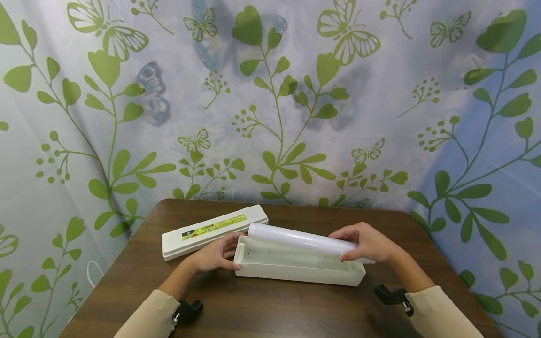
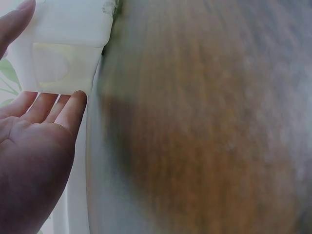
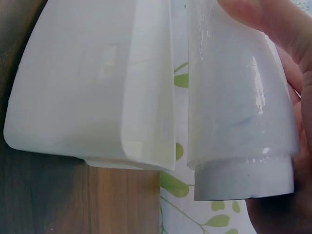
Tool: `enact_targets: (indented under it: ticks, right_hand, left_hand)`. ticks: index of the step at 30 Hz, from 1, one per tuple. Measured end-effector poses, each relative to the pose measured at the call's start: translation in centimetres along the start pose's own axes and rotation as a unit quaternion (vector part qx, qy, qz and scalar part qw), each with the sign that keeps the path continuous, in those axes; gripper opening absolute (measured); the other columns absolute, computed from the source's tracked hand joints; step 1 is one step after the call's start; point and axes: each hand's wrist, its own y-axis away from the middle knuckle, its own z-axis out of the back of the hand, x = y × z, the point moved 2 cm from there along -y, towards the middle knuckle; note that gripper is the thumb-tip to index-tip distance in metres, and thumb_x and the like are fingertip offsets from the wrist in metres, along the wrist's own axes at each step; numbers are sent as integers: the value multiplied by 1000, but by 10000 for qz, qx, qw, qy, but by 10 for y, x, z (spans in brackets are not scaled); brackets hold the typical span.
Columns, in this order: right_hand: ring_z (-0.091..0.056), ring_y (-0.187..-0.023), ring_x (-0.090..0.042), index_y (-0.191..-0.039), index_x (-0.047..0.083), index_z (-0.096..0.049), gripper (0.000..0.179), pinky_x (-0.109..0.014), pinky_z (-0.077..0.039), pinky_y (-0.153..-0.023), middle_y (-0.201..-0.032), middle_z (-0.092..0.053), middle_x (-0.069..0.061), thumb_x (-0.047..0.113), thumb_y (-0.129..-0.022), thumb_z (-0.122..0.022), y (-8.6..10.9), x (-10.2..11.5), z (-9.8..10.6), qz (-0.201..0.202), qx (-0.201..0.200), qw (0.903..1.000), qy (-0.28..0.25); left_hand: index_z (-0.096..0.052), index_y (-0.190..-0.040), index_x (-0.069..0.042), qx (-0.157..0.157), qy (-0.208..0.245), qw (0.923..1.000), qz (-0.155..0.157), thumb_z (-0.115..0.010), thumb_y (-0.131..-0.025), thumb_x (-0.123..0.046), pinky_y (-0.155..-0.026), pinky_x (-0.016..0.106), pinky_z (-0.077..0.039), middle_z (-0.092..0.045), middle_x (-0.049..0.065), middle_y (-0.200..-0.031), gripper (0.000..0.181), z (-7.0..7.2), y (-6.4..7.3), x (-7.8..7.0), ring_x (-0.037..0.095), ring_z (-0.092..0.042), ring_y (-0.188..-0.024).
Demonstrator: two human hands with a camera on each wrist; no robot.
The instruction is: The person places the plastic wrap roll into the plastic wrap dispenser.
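A long white lidless box point(image 1: 296, 273) lies on the wooden table, its open side up. My left hand point(image 1: 214, 253) holds the left end of this box, thumb at the front wall and fingers at the back; in the left wrist view the fingertips point(image 2: 78, 100) meet the end wall. Above the box, my right hand point(image 1: 372, 241) grips a roll of clear plastic wrap point(image 1: 296, 237) near its right end. The roll lies slantwise over the box, its left end higher and toward the back wall. In the right wrist view, the core end point(image 3: 243, 179) juts out below the wrap.
Behind and left of the box rests its white lid point(image 1: 249, 215), which carries a yellow-green label point(image 1: 213, 227). A leaf-and-butterfly patterned curtain point(image 1: 270, 117) hangs behind the brown table point(image 1: 270, 307). Black straps point(image 1: 188, 311) circle both sleeves.
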Motion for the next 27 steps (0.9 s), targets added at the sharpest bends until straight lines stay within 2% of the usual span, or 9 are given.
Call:
enact_targets:
  ticks: [8,16,20,27]
  right_hand:
    - [-72,-95,-12,-127,10,-72,48,-29,-62,-78,-122,-74,-11,8,-81,-86,-6,-2,-6,178,-21,9998,100]
    - [-72,-97,-13,-125,10,-73,46,-31,-62,-77,-121,-74,-9,8,-81,-86,-12,-1,-8,427,106,9990,35]
    - [-73,-98,-13,-125,11,-73,45,-29,-62,-78,-119,-75,-8,9,-82,-86,-14,-3,-10,322,162,9993,121]
    - [-73,-99,-15,-123,13,-74,45,-28,-61,-80,-117,-76,-7,17,-80,-89,-17,-6,-14,25,197,9998,88]
  left_hand:
    - [-26,-157,-5,19,-63,10000,-33,-82,-86,-5,-111,33,-49,-37,22,-158,91,3,-1,4,42,-34,-149]
    - [-26,-157,-5,-5,-175,9998,-78,-83,-86,-7,-113,31,-47,-38,19,-158,91,4,-3,6,36,-38,-149]
    - [-26,-158,-5,-5,-147,9999,-38,-82,-85,-6,-112,32,-47,-38,18,-157,92,3,-3,6,33,-39,-148]
    - [-24,-158,-4,-59,-50,9999,80,-83,-85,-5,-111,32,-49,-38,19,-157,94,3,-2,3,37,-37,-149]
